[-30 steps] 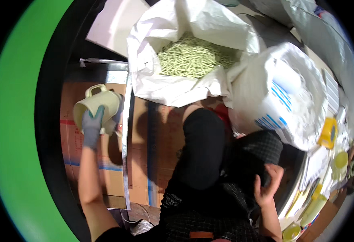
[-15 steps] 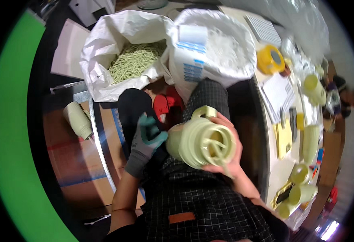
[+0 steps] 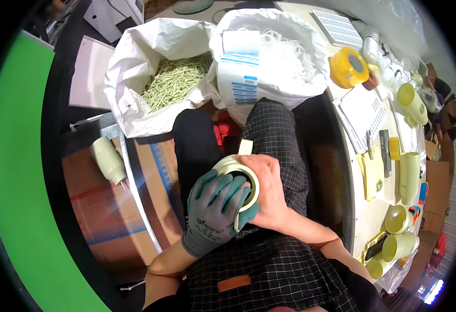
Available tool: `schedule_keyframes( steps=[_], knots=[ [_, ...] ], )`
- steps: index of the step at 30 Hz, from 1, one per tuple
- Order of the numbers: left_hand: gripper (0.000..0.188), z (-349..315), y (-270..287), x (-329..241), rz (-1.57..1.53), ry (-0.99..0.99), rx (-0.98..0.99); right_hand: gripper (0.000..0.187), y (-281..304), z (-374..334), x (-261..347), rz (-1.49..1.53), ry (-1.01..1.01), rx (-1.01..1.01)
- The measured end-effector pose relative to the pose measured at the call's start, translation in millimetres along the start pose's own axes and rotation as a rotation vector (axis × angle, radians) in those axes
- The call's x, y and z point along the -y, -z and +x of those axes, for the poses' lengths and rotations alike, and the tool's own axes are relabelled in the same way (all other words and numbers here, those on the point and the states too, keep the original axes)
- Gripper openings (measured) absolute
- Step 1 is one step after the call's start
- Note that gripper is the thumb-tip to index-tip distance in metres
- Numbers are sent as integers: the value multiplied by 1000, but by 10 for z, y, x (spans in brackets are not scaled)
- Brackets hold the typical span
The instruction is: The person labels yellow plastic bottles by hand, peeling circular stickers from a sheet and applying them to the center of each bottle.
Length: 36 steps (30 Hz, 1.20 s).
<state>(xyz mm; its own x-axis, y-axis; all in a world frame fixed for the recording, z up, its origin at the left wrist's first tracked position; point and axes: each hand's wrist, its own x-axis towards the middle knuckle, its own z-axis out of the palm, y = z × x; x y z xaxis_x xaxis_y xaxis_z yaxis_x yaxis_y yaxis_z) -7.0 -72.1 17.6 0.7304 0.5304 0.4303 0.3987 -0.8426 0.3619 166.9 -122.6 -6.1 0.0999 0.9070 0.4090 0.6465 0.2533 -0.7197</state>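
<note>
A pale green jug point(image 3: 253, 183) with a side handle point(image 3: 245, 147) is held upright over my lap, its round mouth facing me. My bare right hand point(image 3: 270, 190) wraps round its right side. On my left hand point(image 3: 215, 205) is a grey and teal glove; it lies over the mouth, fingers curled on the rim and partly reaching inside. A thin pale green strip point(image 3: 236, 223) shows beside the gloved thumb. The glove hides most of the opening and the jug's left side.
Ahead stand a white sack of pale green sticks point(image 3: 178, 80) and a sack of clear rings point(image 3: 293, 60). At the right, a worktable point(image 3: 345, 195) bears a yellow tape roll point(image 3: 348, 67), papers and several green vessels. Another green jug point(image 3: 107, 160) lies on cardboard point(image 3: 90, 203) at left.
My left hand has moved right from beside the jug onto its mouth. The jug has turned more upright and shifted slightly left, and my right hand has moved with it.
</note>
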Motion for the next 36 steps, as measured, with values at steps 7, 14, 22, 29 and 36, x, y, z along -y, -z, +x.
schedule_keyframes(
  steps=[7, 14, 22, 29, 36],
  knots=[
    [37, 124, -109, 35, -18, -38, -19, 100, 12, -40, -80, 51, -45, 33],
    [36, 7, -119, 65, -13, -8, 126, 97, 15, 2, -100, 106, -73, 96],
    [95, 508, 236, 686, 6, 92, -343, 87, -384, 1031, -301, 248, 232, -25],
    [105, 1064, 48, 1601, 87, -11, -524, 88, -460, 1857, -470, -78, 347, -185],
    [104, 630, -74, 865, 45, 64, -416, 40, 414, 1106, -1554, -572, -145, -505]
  ],
)
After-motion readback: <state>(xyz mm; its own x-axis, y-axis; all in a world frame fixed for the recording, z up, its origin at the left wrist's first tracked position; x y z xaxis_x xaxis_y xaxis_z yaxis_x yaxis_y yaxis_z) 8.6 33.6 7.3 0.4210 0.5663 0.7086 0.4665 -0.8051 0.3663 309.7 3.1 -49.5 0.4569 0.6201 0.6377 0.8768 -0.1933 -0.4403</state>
